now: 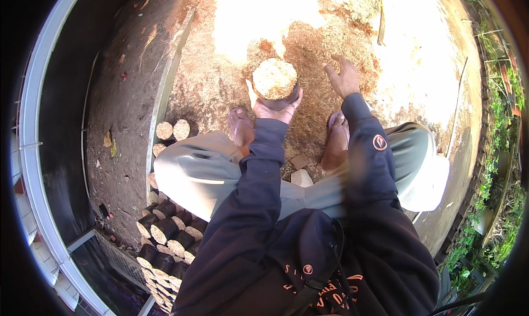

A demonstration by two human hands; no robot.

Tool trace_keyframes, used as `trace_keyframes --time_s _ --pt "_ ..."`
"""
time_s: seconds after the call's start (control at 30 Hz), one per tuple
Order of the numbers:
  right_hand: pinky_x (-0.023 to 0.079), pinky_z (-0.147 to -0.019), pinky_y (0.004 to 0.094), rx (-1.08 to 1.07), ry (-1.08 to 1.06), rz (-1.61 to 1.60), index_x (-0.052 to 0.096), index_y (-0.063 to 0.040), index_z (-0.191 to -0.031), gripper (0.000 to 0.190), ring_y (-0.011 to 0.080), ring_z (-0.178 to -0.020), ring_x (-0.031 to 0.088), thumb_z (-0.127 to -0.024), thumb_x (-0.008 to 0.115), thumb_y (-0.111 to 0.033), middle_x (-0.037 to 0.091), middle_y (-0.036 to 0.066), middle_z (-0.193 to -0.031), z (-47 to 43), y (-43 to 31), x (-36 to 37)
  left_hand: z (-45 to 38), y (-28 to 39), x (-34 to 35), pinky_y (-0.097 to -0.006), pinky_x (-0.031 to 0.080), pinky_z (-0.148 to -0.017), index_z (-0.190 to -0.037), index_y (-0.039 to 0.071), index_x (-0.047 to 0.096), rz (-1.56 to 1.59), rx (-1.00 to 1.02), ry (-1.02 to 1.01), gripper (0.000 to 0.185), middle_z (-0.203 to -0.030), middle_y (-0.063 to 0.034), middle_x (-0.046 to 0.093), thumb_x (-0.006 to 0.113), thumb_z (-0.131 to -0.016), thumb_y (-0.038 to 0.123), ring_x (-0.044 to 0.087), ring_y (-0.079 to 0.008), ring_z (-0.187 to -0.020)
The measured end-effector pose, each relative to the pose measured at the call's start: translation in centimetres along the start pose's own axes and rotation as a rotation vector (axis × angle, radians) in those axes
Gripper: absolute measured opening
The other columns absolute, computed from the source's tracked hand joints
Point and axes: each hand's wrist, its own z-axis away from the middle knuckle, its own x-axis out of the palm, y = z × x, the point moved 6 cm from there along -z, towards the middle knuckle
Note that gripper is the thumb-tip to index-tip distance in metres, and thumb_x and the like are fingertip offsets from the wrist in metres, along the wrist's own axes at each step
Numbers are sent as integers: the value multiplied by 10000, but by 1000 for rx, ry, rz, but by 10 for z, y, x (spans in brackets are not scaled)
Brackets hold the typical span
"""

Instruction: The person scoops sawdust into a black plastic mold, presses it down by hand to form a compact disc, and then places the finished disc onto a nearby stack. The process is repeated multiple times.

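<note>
My left hand (276, 109) holds a black plastic grow bag (285, 102) from beneath, with the thumb and fingers around its sides. Pale, chip-like filling (274, 79) fills the bag to the top and faces up at me. To the right, my right hand (345, 77) hangs in the air, holding nothing, its fingers apart. Loose brown shavings or husk (308, 51) cover the ground under both hands. Strong sunlight washes out part of that ground, so its detail is lost.
Many similar filled black bags (165, 229) are stacked beside my left leg. A wooden board (173, 60) edges the shavings on the left. A stick (381, 23) lies ahead on the right. Between my sandalled feet is a pale block (301, 178). Green plants (475, 217) grow along the right side.
</note>
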Motion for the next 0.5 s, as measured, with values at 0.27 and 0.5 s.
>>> trace_keyframes --time_s 0.27,0.5 --pt "402 -1058 521 417 -399 175 520 -108 -1359 688 490 -1278 449 -768 729 -391 416 301 -1426 63 155 140 -8 11 -10 -559 453 -991 -1395 96 431 36 45 -8 639 -1317 -175 530 558 -900 479 537 -341 -1212" --pt "336 -1121 521 403 -152 84 346 -99 -1478 909 504 -1355 334 -709 782 -311 306 313 -1475 -15 154 123 -17 12 -8 -565 456 -984 -1329 54 514 298 -155 -143 656 -1270 -170 598 615 -852 493 564 -349 -1181"
